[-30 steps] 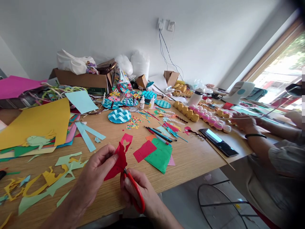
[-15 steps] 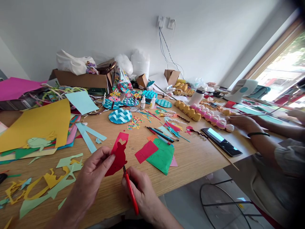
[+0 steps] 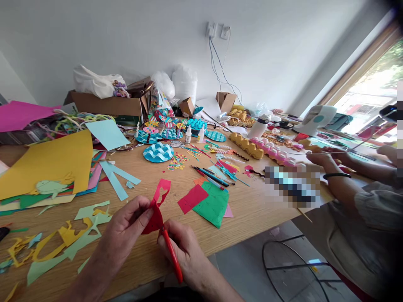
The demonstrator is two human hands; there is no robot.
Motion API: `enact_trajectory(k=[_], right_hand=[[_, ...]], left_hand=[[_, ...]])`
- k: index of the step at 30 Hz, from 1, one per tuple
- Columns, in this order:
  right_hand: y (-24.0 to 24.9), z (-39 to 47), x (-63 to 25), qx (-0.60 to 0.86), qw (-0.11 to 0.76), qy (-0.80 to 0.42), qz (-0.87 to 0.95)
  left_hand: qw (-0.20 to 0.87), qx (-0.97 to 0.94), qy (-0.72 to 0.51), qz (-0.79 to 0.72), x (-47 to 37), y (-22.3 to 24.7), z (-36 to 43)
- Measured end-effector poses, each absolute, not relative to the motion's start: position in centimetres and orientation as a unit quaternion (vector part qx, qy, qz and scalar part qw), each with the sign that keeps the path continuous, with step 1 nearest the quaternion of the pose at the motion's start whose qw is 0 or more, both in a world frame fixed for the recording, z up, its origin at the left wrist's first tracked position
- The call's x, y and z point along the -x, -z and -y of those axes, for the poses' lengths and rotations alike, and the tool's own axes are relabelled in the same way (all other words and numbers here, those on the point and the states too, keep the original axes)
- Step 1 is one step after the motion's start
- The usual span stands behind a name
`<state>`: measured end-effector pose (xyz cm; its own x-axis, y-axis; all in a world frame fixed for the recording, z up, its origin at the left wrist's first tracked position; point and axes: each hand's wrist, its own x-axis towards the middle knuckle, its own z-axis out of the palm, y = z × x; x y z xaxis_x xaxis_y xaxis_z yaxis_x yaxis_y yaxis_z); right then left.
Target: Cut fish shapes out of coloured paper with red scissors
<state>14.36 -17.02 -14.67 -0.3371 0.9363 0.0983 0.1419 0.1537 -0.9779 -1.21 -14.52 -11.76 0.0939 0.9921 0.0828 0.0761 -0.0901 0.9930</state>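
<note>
Yellow offcuts and pale-green scraps crowd the left of the bench, close by our forearm. Next, our left hand, grip closed, thumb and fingers pinching the red paper, which is held up above the wood near the front edge. Changed in the last half second: the paper has turned, its dark eared outline is lost to view, and a strip with a cut-out gap stands up beyond the thumb. We read this as angling the edge to the blades, cutting under way, outline unfinished. Our right hand has its grip wrapped round the red-handled scissors; tips at the paper's right side, blade gap too small to tell. Handles reach past the near bench edge in our view, so we judge there is swinging room below. Rightward, a red rectangle overlaps a green sheet, bare wood between it and the work. A co-worker's hand is well apart.
</note>
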Motion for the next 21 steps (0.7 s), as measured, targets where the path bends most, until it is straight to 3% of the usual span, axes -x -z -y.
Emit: enact_trajectory(k=[8,21], right_hand=[[14.5,17.7,-14.2,0.470,0.381,-0.361,0.710],[14.6,17.6,-14.4,0.452,0.392,-0.382,0.704]], left_hand=[[0.415,-0.587,-0.539,-0.439,1.5,12.4,14.8],[0.483,-0.545,-0.517,-0.450,1.5,12.5,15.1]])
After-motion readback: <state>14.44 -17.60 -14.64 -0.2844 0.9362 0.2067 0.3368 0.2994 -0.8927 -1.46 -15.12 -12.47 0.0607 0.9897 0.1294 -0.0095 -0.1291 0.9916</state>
